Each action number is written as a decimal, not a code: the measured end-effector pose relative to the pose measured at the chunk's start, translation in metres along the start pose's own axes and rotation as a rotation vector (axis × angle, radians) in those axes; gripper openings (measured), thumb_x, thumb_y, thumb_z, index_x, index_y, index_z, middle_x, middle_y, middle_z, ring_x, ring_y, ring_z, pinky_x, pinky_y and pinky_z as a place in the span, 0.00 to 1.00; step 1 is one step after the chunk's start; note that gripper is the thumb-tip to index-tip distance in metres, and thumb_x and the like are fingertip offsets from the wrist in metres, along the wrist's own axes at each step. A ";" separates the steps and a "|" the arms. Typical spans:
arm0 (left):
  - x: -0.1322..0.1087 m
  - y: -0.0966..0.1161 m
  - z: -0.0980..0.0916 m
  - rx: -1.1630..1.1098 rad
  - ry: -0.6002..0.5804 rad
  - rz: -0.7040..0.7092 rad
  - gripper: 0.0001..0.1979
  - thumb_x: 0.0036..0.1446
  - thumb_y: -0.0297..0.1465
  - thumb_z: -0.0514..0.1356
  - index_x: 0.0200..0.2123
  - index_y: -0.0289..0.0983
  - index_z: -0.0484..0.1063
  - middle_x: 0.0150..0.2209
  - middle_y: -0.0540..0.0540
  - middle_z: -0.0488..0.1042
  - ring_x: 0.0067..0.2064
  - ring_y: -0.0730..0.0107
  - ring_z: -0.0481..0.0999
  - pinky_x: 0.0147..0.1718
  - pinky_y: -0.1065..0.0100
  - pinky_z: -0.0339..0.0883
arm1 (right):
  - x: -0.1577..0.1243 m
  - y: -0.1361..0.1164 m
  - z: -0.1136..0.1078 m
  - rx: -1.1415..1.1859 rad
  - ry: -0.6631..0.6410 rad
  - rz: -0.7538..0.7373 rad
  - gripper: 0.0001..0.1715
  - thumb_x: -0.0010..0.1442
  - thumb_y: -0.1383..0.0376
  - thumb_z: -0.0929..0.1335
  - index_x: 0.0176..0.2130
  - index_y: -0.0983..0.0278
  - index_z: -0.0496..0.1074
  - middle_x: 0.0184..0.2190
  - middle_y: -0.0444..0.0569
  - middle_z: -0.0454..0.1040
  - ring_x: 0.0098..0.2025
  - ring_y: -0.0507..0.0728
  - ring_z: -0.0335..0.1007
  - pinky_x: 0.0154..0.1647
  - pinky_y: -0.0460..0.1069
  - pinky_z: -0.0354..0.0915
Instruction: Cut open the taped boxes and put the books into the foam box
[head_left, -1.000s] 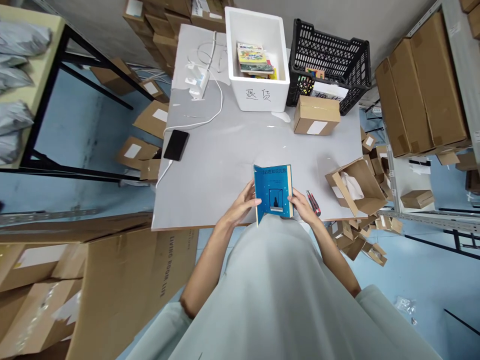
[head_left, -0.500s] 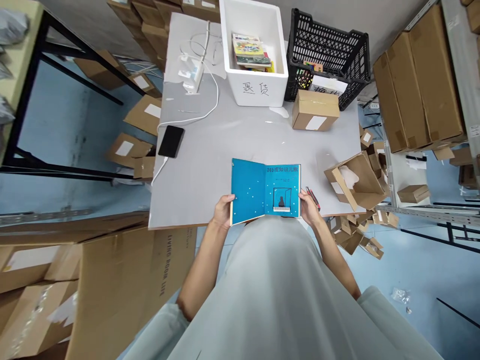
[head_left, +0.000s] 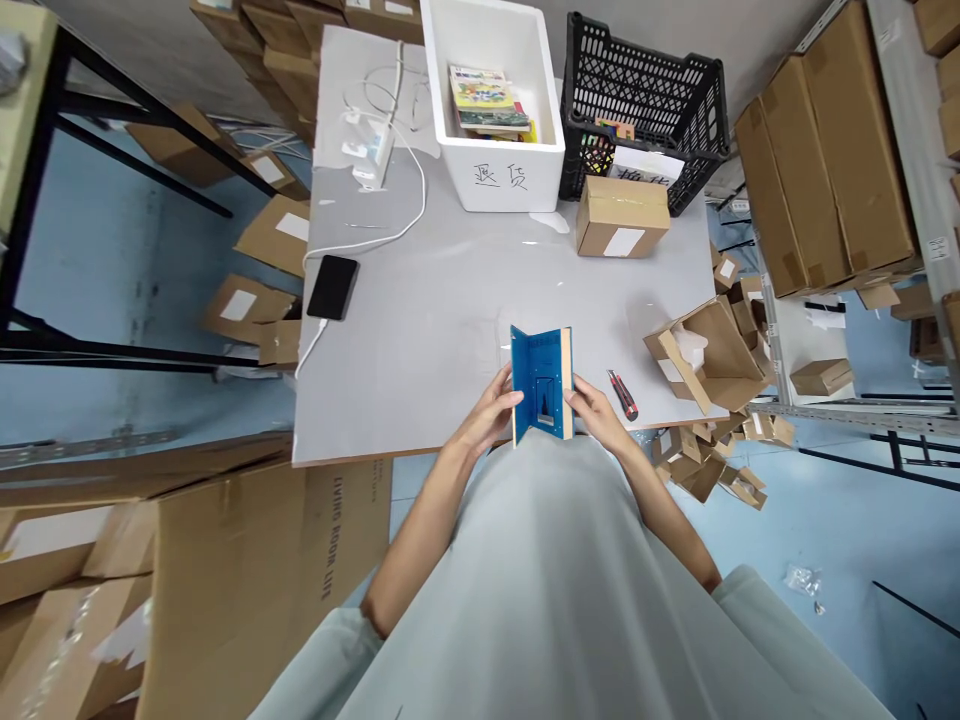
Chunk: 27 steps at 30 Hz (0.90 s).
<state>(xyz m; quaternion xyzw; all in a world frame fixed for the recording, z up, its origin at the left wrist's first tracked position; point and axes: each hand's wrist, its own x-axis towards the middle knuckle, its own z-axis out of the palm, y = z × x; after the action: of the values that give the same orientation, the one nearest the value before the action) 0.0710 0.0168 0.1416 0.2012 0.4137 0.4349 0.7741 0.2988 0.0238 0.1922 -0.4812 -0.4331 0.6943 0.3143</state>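
A thick book with blue inside pages (head_left: 546, 375) is held partly open over the table's front edge, close to my body. My left hand (head_left: 491, 408) grips its front cover at the left, thumb on the inner side. On the other side, my right hand (head_left: 595, 408) holds the page block by its right edge, thumb in front. The cover stands at a steep angle to the pages. A red and black utility knife (head_left: 623, 395) lies on the table (head_left: 420, 360), right of my right hand and apart from it.
At the back stand a white foam bin (head_left: 501, 180) holding books and a black crate (head_left: 645, 100). A closed carton (head_left: 622, 217) sits before the crate; an open carton (head_left: 709, 350) is at the right edge. A black phone (head_left: 333, 288) with a white cable lies left.
The book has gone from lying wide open to half closed, its cover swung up toward the pages. My left hand moved right with the cover, and the right hand shifted slightly left.
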 end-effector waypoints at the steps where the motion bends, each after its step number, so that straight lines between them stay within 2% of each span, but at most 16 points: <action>1: 0.003 -0.003 0.004 0.036 0.020 0.012 0.52 0.47 0.43 0.80 0.74 0.44 0.68 0.64 0.37 0.80 0.67 0.40 0.77 0.70 0.43 0.67 | 0.001 0.002 0.004 -0.021 -0.005 -0.019 0.41 0.66 0.42 0.75 0.70 0.56 0.75 0.63 0.49 0.81 0.58 0.62 0.80 0.61 0.56 0.78; 4: 0.009 -0.013 0.009 0.130 0.070 0.032 0.57 0.46 0.41 0.80 0.77 0.47 0.62 0.69 0.37 0.75 0.72 0.41 0.71 0.73 0.44 0.61 | 0.005 0.010 0.014 -0.108 0.016 -0.027 0.47 0.64 0.43 0.78 0.74 0.54 0.70 0.69 0.51 0.75 0.60 0.63 0.80 0.55 0.54 0.81; 9: 0.010 -0.021 0.008 0.173 0.061 0.059 0.51 0.53 0.44 0.75 0.77 0.44 0.63 0.65 0.36 0.78 0.69 0.41 0.74 0.71 0.44 0.64 | 0.008 0.016 0.013 -0.230 -0.022 -0.045 0.48 0.65 0.45 0.77 0.76 0.52 0.67 0.69 0.55 0.73 0.63 0.66 0.79 0.48 0.53 0.83; 16: 0.010 -0.024 0.011 0.191 0.068 0.067 0.50 0.53 0.45 0.74 0.76 0.42 0.63 0.61 0.36 0.79 0.64 0.42 0.78 0.66 0.45 0.69 | 0.006 0.013 0.012 -0.302 -0.075 -0.062 0.49 0.65 0.45 0.77 0.77 0.51 0.65 0.69 0.56 0.71 0.65 0.67 0.76 0.52 0.56 0.84; 22: 0.010 -0.019 0.011 0.215 0.032 0.120 0.47 0.54 0.46 0.72 0.75 0.42 0.66 0.59 0.37 0.81 0.65 0.42 0.77 0.68 0.45 0.67 | 0.010 0.011 0.012 -0.280 -0.046 -0.030 0.52 0.61 0.45 0.80 0.76 0.51 0.67 0.71 0.56 0.70 0.64 0.66 0.77 0.53 0.56 0.84; 27: 0.009 -0.011 0.014 0.134 0.039 0.089 0.43 0.51 0.46 0.72 0.69 0.38 0.72 0.60 0.38 0.82 0.64 0.41 0.78 0.67 0.46 0.69 | 0.011 0.005 0.006 -0.244 -0.024 -0.003 0.53 0.60 0.47 0.80 0.76 0.54 0.67 0.72 0.57 0.70 0.63 0.66 0.78 0.50 0.55 0.84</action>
<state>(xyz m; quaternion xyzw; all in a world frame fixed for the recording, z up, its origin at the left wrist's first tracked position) 0.0908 0.0193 0.1381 0.2620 0.4475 0.4444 0.7305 0.2896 0.0294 0.1846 -0.5069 -0.5188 0.6417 0.2492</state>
